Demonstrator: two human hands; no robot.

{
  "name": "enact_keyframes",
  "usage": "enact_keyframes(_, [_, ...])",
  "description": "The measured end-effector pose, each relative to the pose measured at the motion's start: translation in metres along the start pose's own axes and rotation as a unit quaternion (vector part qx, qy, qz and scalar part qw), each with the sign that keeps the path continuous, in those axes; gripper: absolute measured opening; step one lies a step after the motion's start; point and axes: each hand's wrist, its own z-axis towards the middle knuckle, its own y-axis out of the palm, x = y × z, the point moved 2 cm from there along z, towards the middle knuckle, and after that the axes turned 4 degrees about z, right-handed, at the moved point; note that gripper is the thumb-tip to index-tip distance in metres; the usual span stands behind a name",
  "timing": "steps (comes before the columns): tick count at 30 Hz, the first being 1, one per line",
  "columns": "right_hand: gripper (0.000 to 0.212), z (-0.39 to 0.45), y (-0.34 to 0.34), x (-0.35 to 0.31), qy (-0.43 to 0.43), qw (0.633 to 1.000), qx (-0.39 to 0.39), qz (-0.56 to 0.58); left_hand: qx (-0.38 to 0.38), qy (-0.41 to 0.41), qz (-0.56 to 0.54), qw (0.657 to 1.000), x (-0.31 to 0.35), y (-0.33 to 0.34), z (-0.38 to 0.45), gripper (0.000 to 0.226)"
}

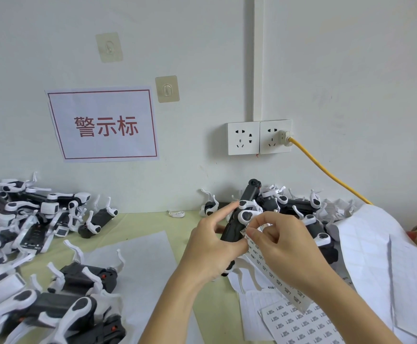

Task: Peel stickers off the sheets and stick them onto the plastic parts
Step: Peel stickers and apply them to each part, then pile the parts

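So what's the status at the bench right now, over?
Left hand grips black part. Right hand pinches sticker strip at the part. Sticker not clearly on yet. Nothing blocking.

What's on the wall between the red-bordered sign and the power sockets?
In the head view, a clear stick-on hook sits on the wall between the sign and the sockets, a little higher than both.

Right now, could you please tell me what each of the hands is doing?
Left hand: closed around a black-and-white plastic part.
Right hand: pinching a sticker strip at the part.
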Motion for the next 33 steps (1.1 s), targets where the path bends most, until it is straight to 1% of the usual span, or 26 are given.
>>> enact_keyframes(8, [0.021, 0.0003, 0.0018, 0.0017, -0.005, 1.0, 0.002, -0.026, -0.014, -0.017, -0.019, 1.0, 0.0001, 0.0005, -0.0015, 0.069])
enact_keyframes(18, [0.024, 0.0007, 0.0037, 0.0043, -0.023, 0.995, 0.021, -0.09, -0.024, -0.036, -0.012, 0.999, 0.0004, 0.0003, -0.0019, 0.074])
enact_keyframes(26, [0.025, 0.001, 0.0042, 0.0039, -0.038, 0.994, 0.026, -0.097, -0.019, -0.046, -0.003, 0.999, -0.0009, 0.0004, -0.0009, 0.073])
enact_keyframes(33, [0.027, 0.0007, 0.0055, 0.004, -0.037, 0.995, 0.013, -0.091, -0.018, -0.044, 0.001, 0.999, 0.0004, -0.0004, -0.0012, 0.074])
